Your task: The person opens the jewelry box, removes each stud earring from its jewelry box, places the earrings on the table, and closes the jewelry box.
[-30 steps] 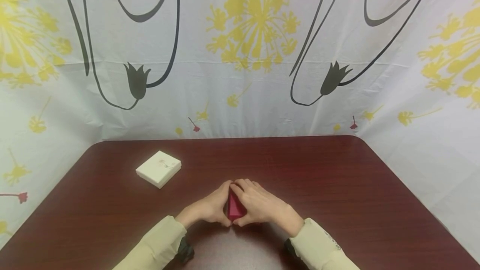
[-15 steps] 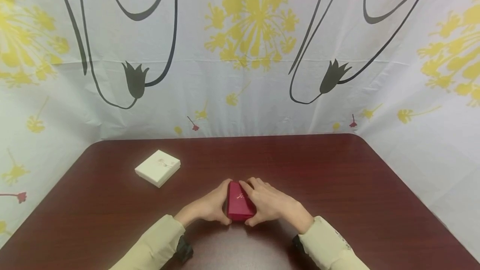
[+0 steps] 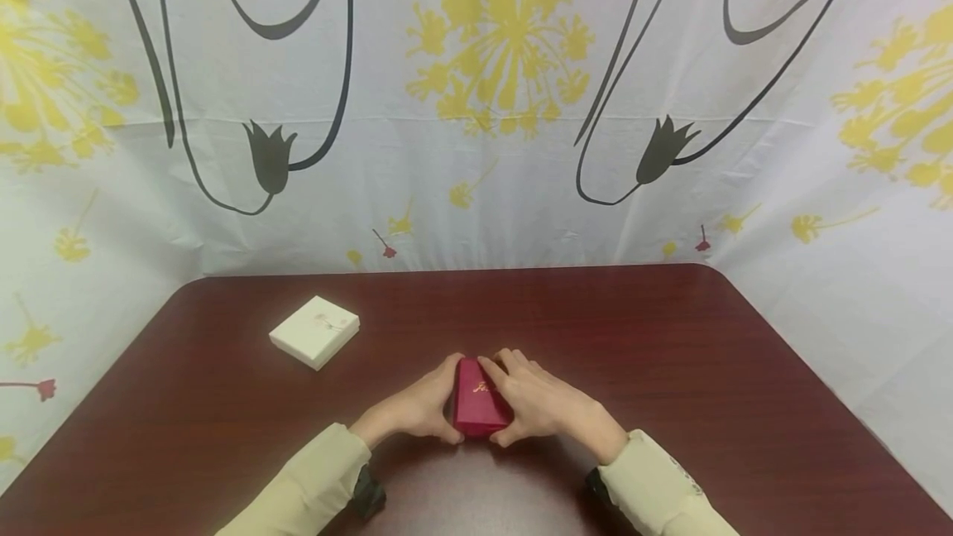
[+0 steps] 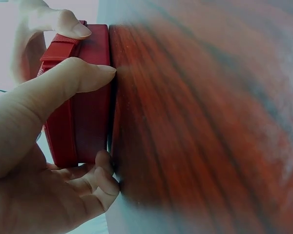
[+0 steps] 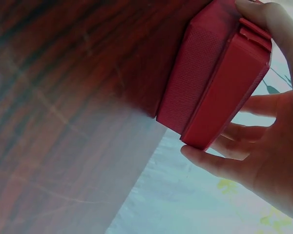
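Note:
A small red gift box (image 3: pixel 476 413) with gold lettering on its top sits near the middle of the table, between both hands. My left hand (image 3: pixel 417 410) grips its left side, thumb at the near end and fingers curled round the far end. On the other side my right hand (image 3: pixel 547 404) holds it the same way, partly covering the lettering. In the left wrist view the left thumb presses the near wall of the red box (image 4: pixel 90 122), its base close against the tabletop. A tab shows at one end of the lid (image 5: pixel 227 78) in the right wrist view.
A flat white box (image 3: pixel 314 333) with a printed flower lies at the back left of the dark red-brown table (image 3: pixel 633 329). Behind the table hangs a white curtain (image 3: pixel 476 222) with yellow and grey flower patterns.
Over the last second my right hand has moved to the right, and more of the red gift box's top with its lettering shows. My left hand and the white box have hardly moved.

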A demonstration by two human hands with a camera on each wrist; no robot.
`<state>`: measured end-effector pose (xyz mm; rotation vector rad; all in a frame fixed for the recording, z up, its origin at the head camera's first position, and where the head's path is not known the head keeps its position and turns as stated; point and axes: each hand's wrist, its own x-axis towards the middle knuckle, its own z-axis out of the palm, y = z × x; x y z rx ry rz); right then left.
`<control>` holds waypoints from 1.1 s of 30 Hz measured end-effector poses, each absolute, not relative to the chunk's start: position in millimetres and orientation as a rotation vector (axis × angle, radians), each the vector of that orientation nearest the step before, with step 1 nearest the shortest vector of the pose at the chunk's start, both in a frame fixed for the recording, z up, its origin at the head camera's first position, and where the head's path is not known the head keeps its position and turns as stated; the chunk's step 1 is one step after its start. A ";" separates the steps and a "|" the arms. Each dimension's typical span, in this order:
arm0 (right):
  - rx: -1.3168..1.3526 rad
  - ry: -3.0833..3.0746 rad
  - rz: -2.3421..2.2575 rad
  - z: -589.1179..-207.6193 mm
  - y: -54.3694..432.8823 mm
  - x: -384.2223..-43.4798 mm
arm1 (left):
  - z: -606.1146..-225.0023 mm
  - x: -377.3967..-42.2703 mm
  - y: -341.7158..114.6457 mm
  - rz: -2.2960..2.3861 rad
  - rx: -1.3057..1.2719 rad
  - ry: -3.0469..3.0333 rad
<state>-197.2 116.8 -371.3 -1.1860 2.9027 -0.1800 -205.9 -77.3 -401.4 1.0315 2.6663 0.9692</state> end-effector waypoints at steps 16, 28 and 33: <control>-1.217 2.944 -0.138 -369.5 124.6 -196.5 | -400.0 -205.2 -76.3 0.979 0.971 2.666; -1.250 2.937 -0.178 -371.3 129.7 -196.0 | -400.2 -204.0 -76.9 0.982 0.963 2.656; -1.212 2.917 -0.195 -371.8 130.1 -196.4 | -400.7 -204.4 -76.8 0.983 0.950 2.655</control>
